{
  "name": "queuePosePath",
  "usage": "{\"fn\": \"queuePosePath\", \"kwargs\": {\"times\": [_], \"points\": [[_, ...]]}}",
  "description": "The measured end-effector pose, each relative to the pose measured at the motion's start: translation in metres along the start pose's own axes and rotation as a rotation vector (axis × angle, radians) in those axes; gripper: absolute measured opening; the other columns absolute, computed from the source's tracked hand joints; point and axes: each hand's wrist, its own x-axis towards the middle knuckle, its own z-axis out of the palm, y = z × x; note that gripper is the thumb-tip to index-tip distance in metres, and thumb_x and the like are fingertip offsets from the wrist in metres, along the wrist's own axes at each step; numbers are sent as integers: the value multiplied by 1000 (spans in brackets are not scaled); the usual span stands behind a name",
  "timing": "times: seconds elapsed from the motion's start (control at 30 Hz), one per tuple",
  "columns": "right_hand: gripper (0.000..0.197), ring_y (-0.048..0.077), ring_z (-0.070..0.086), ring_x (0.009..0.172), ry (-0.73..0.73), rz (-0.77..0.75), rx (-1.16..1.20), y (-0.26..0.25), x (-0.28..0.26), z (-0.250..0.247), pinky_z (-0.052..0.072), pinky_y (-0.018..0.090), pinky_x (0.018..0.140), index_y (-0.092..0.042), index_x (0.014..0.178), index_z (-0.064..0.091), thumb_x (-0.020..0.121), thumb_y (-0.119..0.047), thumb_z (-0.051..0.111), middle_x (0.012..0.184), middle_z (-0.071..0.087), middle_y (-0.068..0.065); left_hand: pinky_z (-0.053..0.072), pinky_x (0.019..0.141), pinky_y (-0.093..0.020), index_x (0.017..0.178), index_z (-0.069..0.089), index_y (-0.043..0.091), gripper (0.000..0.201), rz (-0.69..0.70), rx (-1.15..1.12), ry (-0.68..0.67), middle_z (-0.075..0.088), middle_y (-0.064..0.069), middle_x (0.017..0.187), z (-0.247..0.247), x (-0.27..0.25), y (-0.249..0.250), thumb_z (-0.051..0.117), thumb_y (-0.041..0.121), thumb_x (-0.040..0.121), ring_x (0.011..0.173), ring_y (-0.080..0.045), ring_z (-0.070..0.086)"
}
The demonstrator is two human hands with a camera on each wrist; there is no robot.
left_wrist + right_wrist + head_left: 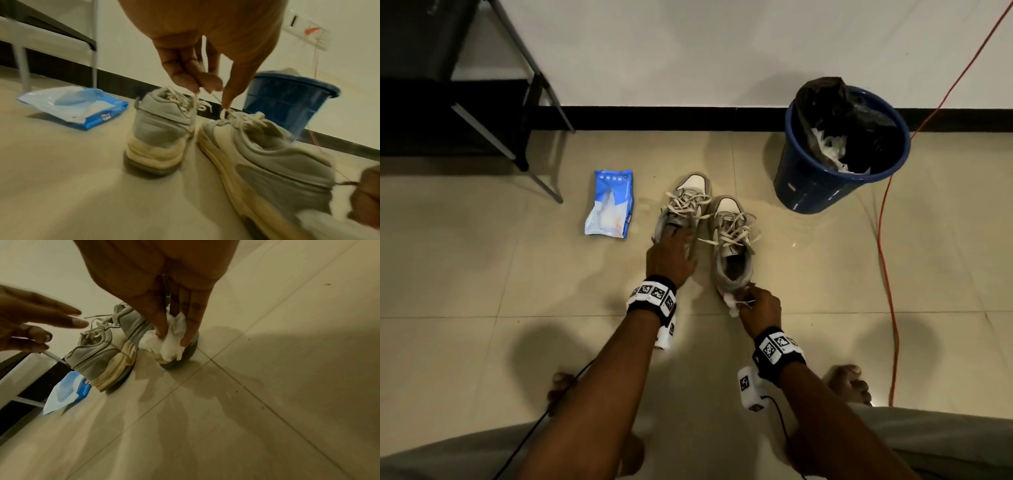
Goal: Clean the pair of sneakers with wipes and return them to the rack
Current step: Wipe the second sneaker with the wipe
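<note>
Right hand [762, 310] pinched a crumpled wipe [171, 339] against the right sneaker's [732, 246] heel on the floor; left hand [669, 257], grip spread, hovered over the left sneaker [685, 205] just beside it.

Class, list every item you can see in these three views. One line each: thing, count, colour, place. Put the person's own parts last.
sneakers: two, grey and cream, side by side on the floor, toes toward the wall
wipe: one, white, crumpled, pressed against the heel of the right-side sneaker
wipes pack: one, blue and white, flat on the floor left of the sneakers
bucket: one, blue, black liner, white waste inside, right of the sneakers
cable: one, orange, along the floor at right
rack: one, dark frame, far left by the wall
floor: beige tiles
left hand: fingers spread over the left-side sneaker, no grip
right hand: grip on the wipe
bare feet: two, bottom of the head view
</note>
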Motion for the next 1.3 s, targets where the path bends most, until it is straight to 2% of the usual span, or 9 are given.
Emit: {"fn": "queuePosePath", "kwargs": {"times": [0.03, 0.13, 0.2, 0.3, 0.43, 0.7, 0.93, 1.07, 1.3], "points": [[17, 26, 66, 87, 14, -15, -34, -1, -5, 0, 48, 24, 71, -18, 93, 71, 76, -20, 71, 91, 73, 4, 56, 73, -42, 122, 61, 24, 50, -32, 73, -14, 61, -5, 128, -6, 8, -7, 74, 38, 76, 99, -34, 66], [14, 30, 64, 88, 31, -239, -185, -21, -22, 0, 48, 31, 71, -17, 93, 69, 81, -17, 64, 95, 70, 6, 53, 82, -37, 124, 57, 18, 62, -125, 345, -379, 64, -7, 125, -23, 25, -18, 76, 49, 74, 102, -31, 67], [16, 30, 64, 87, 39, -329, -173, -34, -28, 3, 49, 34, 72, -17, 95, 68, 81, -13, 62, 95, 69, 5, 51, 87, -36, 120, 60, 14, 52, -98, 471, -534, 66, -7, 120, -32, 27, -15, 77, 40, 78, 108, -29, 65], [22, 26, 65, 88, 129, -296, 29, -46, -30, 4, 52, 34, 77, -17, 98, 70, 79, -6, 65, 96, 70, 4, 50, 89, -36, 117, 62, 10, 45, -48, 454, -591, 65, -11, 122, -45, 22, -4, 75, 34, 81, 112, -30, 63], [18, 30, 65, 92, 195, -165, 200, -50, -25, -7, 49, 32, 80, -12, 97, 73, 82, -6, 66, 98, 70, 11, 49, 92, -35, 120, 58, 9, 83, -25, 378, -659, 61, -12, 125, -70, 9, 25, 91, 50, 56, 115, -29, 58], [15, 33, 61, 96, 215, -207, 276, -82, -39, -37, 47, 37, 81, -12, 98, 65, 85, -8, 58, 102, 69, 13, 52, 92, -38, 137, 38, 19, 132, -35, 236, -501, 63, -3, 124, -134, -55, 72, 92, 65, 26, 113, -26, 62], [12, 22, 66, 84, 206, -293, 263, -79, -70, -44, 51, 27, 74, -19, 93, 73, 83, -18, 68, 89, 73, 3, 51, 87, -41, 141, 25, 50, 118, -142, 54, -370, 52, -6, 122, -129, -113, 60, 91, 48, 43, 110, -31, 58], [15, 15, 65, 73, 231, -368, 317, -91, -82, -56, 48, 17, 65, -18, 90, 77, 76, -16, 78, 82, 73, 1, 52, 90, -41, 145, 22, 36, 122, -183, -156, -216, 47, -1, 137, -108, -136, 66, 88, 43, 42, 117, -28, 55], [16, 19, 68, 81, 292, -461, 250, -102, -86, -56, 56, 34, 75, -23, 89, 78, 75, -15, 78, 88, 75, 2, 52, 84, -37, 133, 33, 24, 111, -235, -262, -97, 54, 1, 131, -95, -133, 79, 96, 36, 43, 113, -27, 58]]}}
